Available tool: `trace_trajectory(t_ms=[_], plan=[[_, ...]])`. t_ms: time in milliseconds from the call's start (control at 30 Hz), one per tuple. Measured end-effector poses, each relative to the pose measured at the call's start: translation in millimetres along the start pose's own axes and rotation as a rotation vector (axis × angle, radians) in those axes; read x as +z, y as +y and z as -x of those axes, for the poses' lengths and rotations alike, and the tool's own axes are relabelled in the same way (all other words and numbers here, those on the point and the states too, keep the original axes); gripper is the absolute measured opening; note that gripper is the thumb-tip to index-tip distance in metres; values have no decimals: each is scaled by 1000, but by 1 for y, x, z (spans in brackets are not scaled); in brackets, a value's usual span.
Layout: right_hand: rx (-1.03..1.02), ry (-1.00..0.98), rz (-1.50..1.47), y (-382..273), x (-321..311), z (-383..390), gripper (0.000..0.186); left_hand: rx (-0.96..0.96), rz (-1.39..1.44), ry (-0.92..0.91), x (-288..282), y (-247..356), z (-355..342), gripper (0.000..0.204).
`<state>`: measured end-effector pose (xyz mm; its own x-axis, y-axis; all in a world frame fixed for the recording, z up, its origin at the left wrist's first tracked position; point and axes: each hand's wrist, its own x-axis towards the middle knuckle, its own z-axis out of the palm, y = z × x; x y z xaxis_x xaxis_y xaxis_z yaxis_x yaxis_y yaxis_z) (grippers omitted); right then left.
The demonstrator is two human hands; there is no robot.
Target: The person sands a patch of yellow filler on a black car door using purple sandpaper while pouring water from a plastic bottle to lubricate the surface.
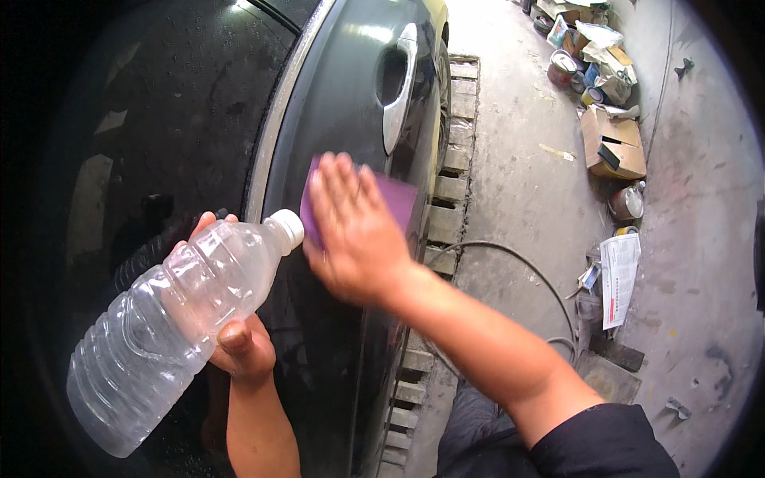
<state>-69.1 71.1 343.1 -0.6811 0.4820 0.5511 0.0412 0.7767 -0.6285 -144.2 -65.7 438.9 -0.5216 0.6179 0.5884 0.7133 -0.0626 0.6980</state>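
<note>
My left hand (243,341) is wrapped round a large clear ribbed plastic bottle (151,338), tilted with its white cap (287,229) up and to the right. Beside the cap, my right hand (351,227) presses a purple sheet of sandpaper (396,199) flat against the dark car door (319,334). The fingers lie extended over the sheet and cover much of it; they are slightly blurred. Just beyond them is the door handle (401,88), with a shiny silver grip. The bottle looks clear inside, and I cannot tell how much liquid it holds.
Left of the door is a dark car window (175,119) with water drops. A slatted floor grate (446,187) runs alongside the car, and a hose (518,256) curves over the concrete. Along the wall at right stand a cardboard box (612,143), cans (562,68) and a newspaper (620,279).
</note>
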Motion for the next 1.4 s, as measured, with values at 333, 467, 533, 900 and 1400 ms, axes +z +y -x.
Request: trace_trajectory(t_ms=[333, 467, 533, 900, 1400], plan=[[-49, -73, -68, -18, -4, 21, 72, 21, -19, -5, -7, 1, 1, 85], [23, 63, 80, 5, 3, 0, 69, 8, 6, 4, 7, -8, 5, 86], [-40, -78, -90, -48, 8, 51, 71, 10, -27, 11, -6, -2, 3, 88], [59, -121, -33, -33, 4, 33, 78, -19, -21, 12, -7, -6, 6, 87], [-149, -373, -152, -90, -2, 116, 78, 11, 46, 105, 4, -10, 2, 93]])
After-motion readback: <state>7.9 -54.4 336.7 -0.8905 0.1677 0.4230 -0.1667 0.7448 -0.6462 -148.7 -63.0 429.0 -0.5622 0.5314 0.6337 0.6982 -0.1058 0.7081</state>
